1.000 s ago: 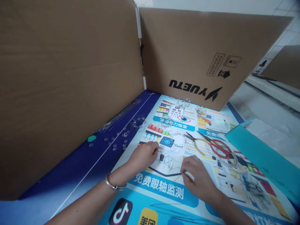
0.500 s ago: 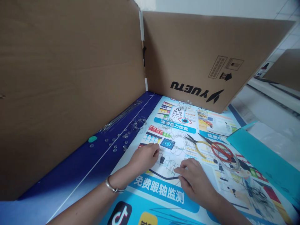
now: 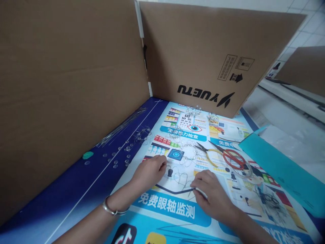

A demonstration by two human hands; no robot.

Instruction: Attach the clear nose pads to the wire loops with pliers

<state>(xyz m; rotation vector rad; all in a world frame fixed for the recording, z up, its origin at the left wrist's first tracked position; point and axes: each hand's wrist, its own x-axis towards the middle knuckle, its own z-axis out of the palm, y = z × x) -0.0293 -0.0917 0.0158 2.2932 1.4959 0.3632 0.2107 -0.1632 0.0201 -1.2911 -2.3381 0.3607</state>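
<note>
My left hand [image 3: 150, 171] rests on a printed poster [image 3: 177, 210] with its fingers curled in a pinch at the end of a thin wire piece [image 3: 179, 176]. That wire runs in loops across the poster and carries a small black part [image 3: 169, 173]. My right hand [image 3: 210, 195] lies a little to the right, fingers drawn together on the other end of the wire. A silver bracelet [image 3: 111, 210] circles my left wrist.
Yellow-handled pliers [image 3: 209, 152] and red-handled scissors [image 3: 235, 159] lie beyond my right hand. Clear beads [image 3: 122, 156] and straight wires [image 3: 122, 127] lie on the blue strip at left. Cardboard walls [image 3: 63, 84] stand left and behind. A teal sheet [image 3: 281, 169] lies at right.
My right hand's fingers have closed together on the wire end. The view has shifted slightly to the right and upward. My left hand stays in place.
</note>
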